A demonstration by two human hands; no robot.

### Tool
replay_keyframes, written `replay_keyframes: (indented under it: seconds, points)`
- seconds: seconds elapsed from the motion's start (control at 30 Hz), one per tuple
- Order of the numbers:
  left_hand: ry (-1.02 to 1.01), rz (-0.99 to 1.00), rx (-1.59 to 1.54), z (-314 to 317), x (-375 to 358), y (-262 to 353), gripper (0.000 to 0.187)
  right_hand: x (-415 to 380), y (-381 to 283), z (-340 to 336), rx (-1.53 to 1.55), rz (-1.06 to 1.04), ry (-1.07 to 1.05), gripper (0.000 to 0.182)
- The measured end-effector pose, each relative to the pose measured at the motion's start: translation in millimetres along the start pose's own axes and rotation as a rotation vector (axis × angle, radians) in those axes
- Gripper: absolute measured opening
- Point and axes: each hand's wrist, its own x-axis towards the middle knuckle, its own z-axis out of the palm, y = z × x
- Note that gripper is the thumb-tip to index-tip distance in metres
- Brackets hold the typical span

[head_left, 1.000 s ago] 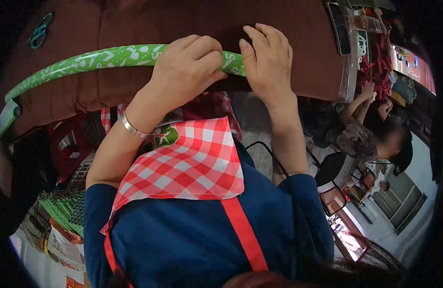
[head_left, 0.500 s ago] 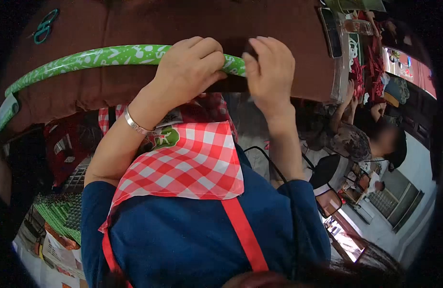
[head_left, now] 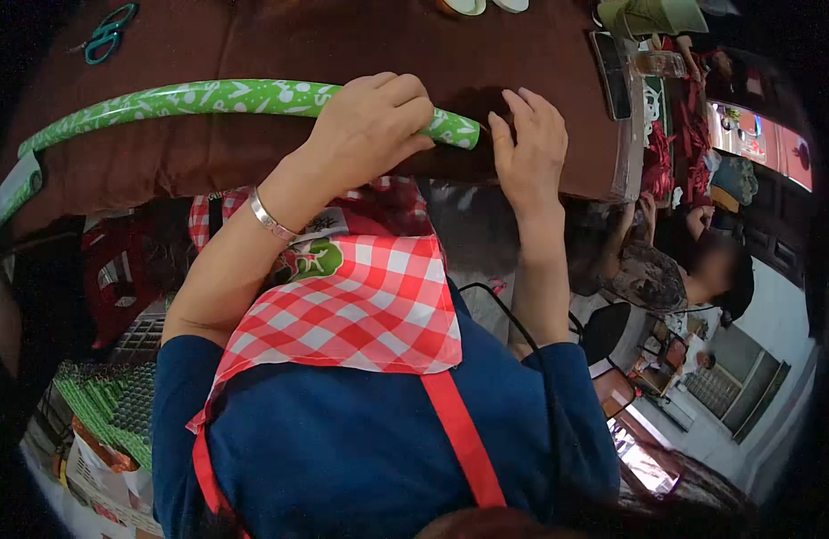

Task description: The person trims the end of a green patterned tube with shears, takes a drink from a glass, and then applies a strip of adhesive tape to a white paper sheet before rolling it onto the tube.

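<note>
A long roll of green paper [head_left: 208, 97] with a white pattern lies across the brown-covered table, its near-left end curling over the edge. My left hand [head_left: 371, 117] is closed over the roll near its right end, fingers wrapped on top. Just past that end, my right hand [head_left: 533, 148] is apart from the roll, thumb and fingers spread with nothing visible between them. The roll's open right end shows between my two hands.
Teal-handled scissors [head_left: 107, 36] lie at the table's far left. A phone [head_left: 610, 74] and a clear glass [head_left: 661, 63] are at the right edge, near red ribbons [head_left: 659, 157]. Another person [head_left: 652, 269] sits to the right. Several green rolls [head_left: 96, 400] stand in a crate at lower left.
My right hand has moved right, off the roll's end, which now shows. My left hand still grips the roll, slightly further right. The view has shifted a little.
</note>
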Motion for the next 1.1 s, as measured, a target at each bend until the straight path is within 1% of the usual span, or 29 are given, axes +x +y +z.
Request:
replay_keyframes:
  seconds: [0.03, 0.13, 0.17, 0.3, 0.37, 0.4, 0.47, 0.5, 0.57, 0.67, 1.1]
  points:
    - [0.001, 0.002, -0.004, 0.2, -0.5, 0.5, 0.03, -1.7, -0.3, -1.8, 0.043, 0.009, 0.002, 0.036]
    - [0.007, 0.009, 0.006, 0.9, -1.1, -1.3, 0.031, 0.8, -13.3, -5.0, 0.174, -0.053, -0.031, 0.045]
    - [0.008, 0.009, 0.006, 1.6, -1.3, -1.0, 0.031, 2.6, -15.1, -1.9, 0.175, -0.073, -0.044, 0.051]
    - [0.013, 0.014, 0.028, -0.1, -2.0, -0.3, 0.028, 13.6, -17.4, 7.7, 0.26, -0.031, -0.091, 0.053]
    - [0.011, 0.015, 0.024, -0.4, -2.4, 0.1, 0.027, 16.3, -13.3, 9.1, 0.4, 0.049, -0.176, 0.048]
    - [0.006, 0.013, 0.034, 0.0, -2.5, 0.1, 0.029, 17.5, -12.0, 8.8, 0.398, 0.048, -0.177, 0.048]
    - [0.0, 0.012, 0.041, 1.3, -3.2, 0.6, 0.031, 18.3, -10.3, 7.5, 0.456, 0.066, -0.176, 0.034]
    - [-0.001, 0.01, 0.041, 1.5, -3.8, 0.2, 0.031, 18.0, -10.0, 8.1, 0.455, 0.068, -0.177, 0.034]
    - [-0.003, 0.006, 0.041, 1.7, -4.4, 0.1, 0.031, 17.4, -9.9, 10.1, 0.489, 0.028, -0.165, 0.026]
    - [0.006, 0.006, 0.034, -0.1, -3.5, 0.7, 0.031, 15.3, -16.3, 10.1, 0.501, 0.048, -0.113, 0.025]
    - [0.0, -0.002, 0.028, 2.0, -3.8, -0.2, 0.032, 12.4, -19.5, 11.4, 0.428, -0.008, -0.061, 0.023]
